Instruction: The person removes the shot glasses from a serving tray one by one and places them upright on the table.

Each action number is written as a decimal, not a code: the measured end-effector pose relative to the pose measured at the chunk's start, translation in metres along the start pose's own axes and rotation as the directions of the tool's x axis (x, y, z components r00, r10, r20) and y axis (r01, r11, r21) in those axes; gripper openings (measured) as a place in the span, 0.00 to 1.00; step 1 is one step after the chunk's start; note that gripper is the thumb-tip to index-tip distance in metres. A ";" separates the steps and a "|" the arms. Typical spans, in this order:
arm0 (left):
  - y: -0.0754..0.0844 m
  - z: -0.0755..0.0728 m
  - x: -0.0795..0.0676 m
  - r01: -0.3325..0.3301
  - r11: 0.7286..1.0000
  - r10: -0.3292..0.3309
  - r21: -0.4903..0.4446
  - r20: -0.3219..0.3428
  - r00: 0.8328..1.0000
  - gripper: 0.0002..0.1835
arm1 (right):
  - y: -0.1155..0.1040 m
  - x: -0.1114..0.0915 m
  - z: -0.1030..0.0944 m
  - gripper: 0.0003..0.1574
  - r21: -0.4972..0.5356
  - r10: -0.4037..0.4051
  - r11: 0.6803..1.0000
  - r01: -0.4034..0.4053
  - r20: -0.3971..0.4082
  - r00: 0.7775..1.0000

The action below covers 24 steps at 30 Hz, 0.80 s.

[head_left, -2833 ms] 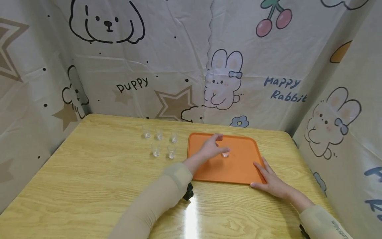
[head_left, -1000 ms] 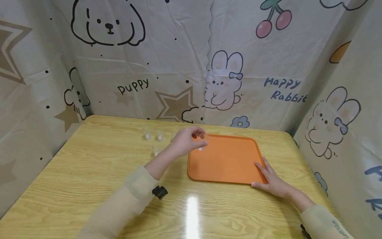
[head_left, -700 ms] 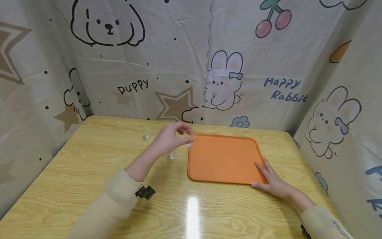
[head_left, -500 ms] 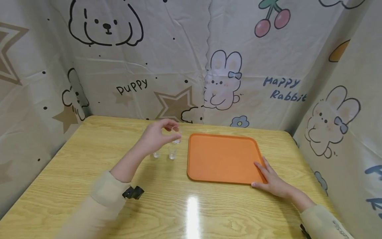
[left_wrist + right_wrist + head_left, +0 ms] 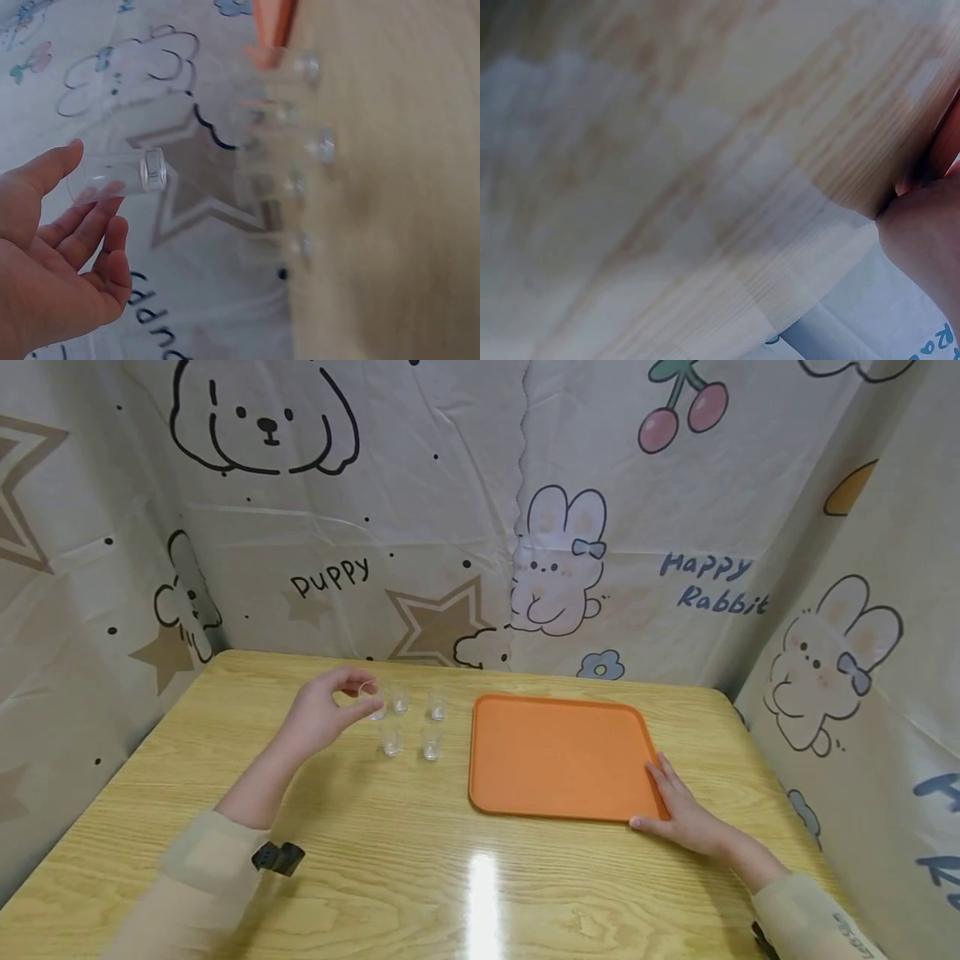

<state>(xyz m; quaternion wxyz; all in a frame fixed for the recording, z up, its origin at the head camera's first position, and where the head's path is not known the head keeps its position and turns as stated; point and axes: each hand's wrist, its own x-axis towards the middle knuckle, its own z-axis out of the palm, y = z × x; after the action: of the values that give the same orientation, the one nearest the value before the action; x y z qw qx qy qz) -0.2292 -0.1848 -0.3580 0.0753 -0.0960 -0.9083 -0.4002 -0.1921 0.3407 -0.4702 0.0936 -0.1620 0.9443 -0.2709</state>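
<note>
A small clear shot glass (image 5: pixel 127 169) is pinched between the thumb and fingers of my left hand (image 5: pixel 321 714), near its rim. In the left wrist view it is apart from the table, with its thick base away from the palm. Several similar glasses (image 5: pixel 431 745) stand on the table just right of this hand, in the head view; one at the far left is largely hidden there. My right hand (image 5: pixel 686 814) rests at the right edge of the orange tray (image 5: pixel 562 760), fingers extended over the rim and thumb near the front corner.
The wood-grain table (image 5: pixel 360 877) carries the tray and glasses. A printed cloth (image 5: pixel 450 510) hangs behind it and along both sides, close to the table's back edge.
My left hand has lifted the shot glass off the tray and carried it left, past the standing glasses to their far left side. My right hand has stayed at the tray's edge.
</note>
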 end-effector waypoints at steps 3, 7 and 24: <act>-0.016 0.001 -0.001 0.031 1.000 -0.031 0.005 0.020 0.999 0.28 | 0.000 -0.001 0.000 0.61 0.002 0.006 1.000 -0.006 -0.001 1.000; -0.035 0.004 -0.001 0.081 0.997 -0.081 0.005 0.047 0.996 0.27 | 0.000 -0.003 -0.001 0.60 0.000 0.014 1.000 -0.014 0.002 1.000; -0.077 0.015 0.001 0.158 0.987 -0.154 -0.016 0.148 0.977 0.23 | -0.004 -0.002 0.000 0.59 0.005 0.013 1.000 -0.013 0.008 1.000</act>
<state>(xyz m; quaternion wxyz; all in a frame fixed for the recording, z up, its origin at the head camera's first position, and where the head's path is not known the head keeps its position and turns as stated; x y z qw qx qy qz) -0.2495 -0.2245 -0.4231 -0.0245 -0.0545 -0.9105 -0.4092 -0.1887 0.3381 -0.4676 0.0997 -0.1566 0.9442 -0.2722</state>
